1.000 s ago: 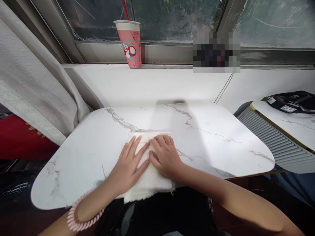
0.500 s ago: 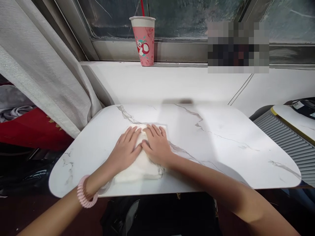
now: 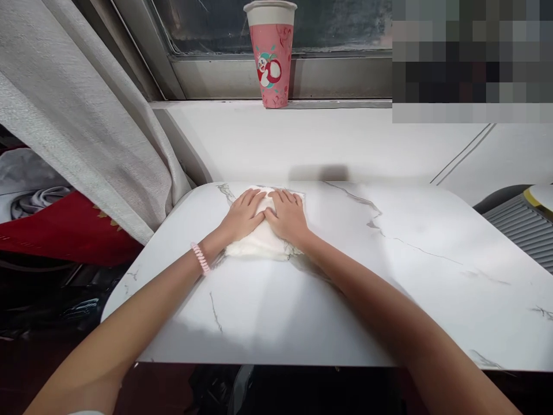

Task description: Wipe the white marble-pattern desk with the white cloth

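Note:
A white cloth (image 3: 258, 246), folded into a pad, lies on the white marbled table (image 3: 276, 323) close to its far edge. My left hand (image 3: 245, 216) presses flat on the cloth's left part, fingers stretched out and pointing away from me. Flat on the right part rests my right hand (image 3: 287, 214), its fingers also extended. The two thumbs nearly meet in the middle of the cloth. Around my left wrist is a pink coiled band (image 3: 200, 259). Both palms hide much of the cloth's upper surface.
A pink paper cup (image 3: 271, 63) stands on the window ledge behind the table. Beside the table's left edge hangs a grey curtain (image 3: 86, 109), with red fabric (image 3: 73, 230) below it. A ribbed grey panel (image 3: 518, 230) is at the far right.
Both hands have pushed the cloth away from me, from the table's near half towards the wall. The view has shifted slightly, so the cup appears higher and larger.

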`<control>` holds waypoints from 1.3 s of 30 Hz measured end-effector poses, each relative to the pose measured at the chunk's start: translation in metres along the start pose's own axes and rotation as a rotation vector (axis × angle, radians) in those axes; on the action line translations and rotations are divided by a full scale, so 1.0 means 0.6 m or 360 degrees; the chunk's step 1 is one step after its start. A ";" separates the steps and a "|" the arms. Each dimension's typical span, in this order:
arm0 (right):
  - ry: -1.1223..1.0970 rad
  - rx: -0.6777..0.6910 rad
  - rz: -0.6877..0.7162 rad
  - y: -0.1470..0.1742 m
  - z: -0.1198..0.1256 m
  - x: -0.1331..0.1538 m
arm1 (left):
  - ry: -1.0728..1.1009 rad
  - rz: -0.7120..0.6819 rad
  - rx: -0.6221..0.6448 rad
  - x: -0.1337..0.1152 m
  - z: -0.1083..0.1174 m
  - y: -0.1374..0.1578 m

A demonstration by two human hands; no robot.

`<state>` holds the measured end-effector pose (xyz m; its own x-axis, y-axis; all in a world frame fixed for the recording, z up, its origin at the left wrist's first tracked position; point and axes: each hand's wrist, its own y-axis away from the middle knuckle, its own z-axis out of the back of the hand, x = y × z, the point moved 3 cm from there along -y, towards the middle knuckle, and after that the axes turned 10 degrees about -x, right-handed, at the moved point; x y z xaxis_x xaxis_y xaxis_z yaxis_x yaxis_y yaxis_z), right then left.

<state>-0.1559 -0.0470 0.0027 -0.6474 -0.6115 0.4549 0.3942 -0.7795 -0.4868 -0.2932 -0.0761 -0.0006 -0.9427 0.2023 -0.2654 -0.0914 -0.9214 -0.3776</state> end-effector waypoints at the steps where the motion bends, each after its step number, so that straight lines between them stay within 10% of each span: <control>1: 0.0002 -0.0012 -0.0011 -0.008 -0.002 -0.005 | 0.0012 -0.0010 0.0002 0.004 -0.003 -0.010; 20: 0.0259 -0.0022 0.0025 -0.129 -0.060 -0.038 | 0.0179 0.0039 -0.0082 0.085 -0.027 -0.131; 39: 0.0205 0.0071 0.0273 -0.064 -0.083 0.056 | -0.0014 0.0131 -0.0039 0.114 0.033 0.001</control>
<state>-0.2253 -0.0306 -0.0004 -0.6454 -0.7154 0.2678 0.5323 -0.6726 -0.5140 -0.3640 -0.0694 -0.0015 -0.9494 0.1232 -0.2888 -0.0057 -0.9263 -0.3767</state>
